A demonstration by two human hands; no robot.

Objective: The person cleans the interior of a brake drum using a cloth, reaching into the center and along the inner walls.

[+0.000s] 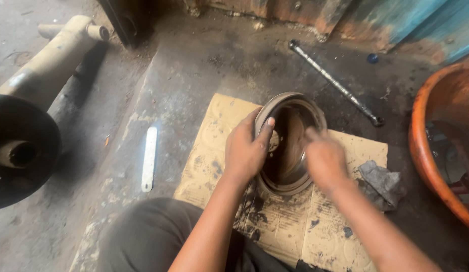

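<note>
A rusty round metal drum [294,108] stands tilted on a stained sheet of cardboard [214,151] on the floor, its open side facing me. My left hand [246,150] grips the drum's left rim, thumb over the edge. Blurred with motion, my right hand [322,157] reaches inside the drum's lower right part, fingers curled; whether it holds anything I cannot make out.
A grey rag [383,182] lies on the cardboard at the right. An orange basin [427,151] stands at the far right. A long metal rod [335,83] lies behind the drum, a flat white bar [149,158] to the left, and a large axle part [28,111] at far left.
</note>
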